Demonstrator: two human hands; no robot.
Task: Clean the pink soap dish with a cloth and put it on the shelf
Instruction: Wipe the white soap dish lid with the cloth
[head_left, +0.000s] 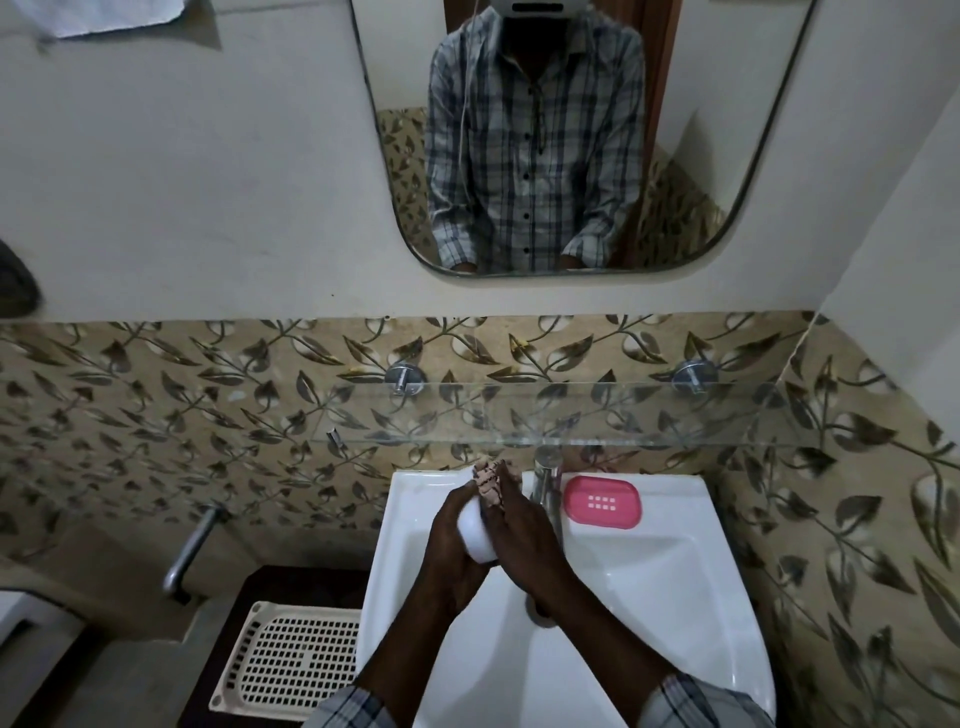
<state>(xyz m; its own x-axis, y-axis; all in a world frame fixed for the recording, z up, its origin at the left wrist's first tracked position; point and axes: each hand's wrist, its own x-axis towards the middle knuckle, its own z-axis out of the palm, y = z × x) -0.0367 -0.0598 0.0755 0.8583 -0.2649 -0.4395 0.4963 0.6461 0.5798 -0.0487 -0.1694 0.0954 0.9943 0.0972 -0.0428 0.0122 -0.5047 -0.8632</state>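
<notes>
- Overhead, a clear glass shelf (571, 415) ran along the leaf-patterned tile wall, above a white ceramic sink (649, 571).
- The left hand (452, 540) was closed around a white oval soap bar (475, 532); the right hand (524, 530) pressed a patterned cloth (488, 480) against it.
- The pink plastic soap dish (602, 501) sat on the sink's back rim, just beside the metal tap (545, 478), untouched.

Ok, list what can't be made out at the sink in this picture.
Head view only:
- White object: mostly wrapped by the left hand and right hand; what it is stays unclear.
- Patterned cloth: only a bunch shows above the hands.
- Tap: partly behind the right hand and the glass shelf edge.
- Pink soap dish: too small to judge dirt.
- Sink drain: hidden under the right wrist.
</notes>
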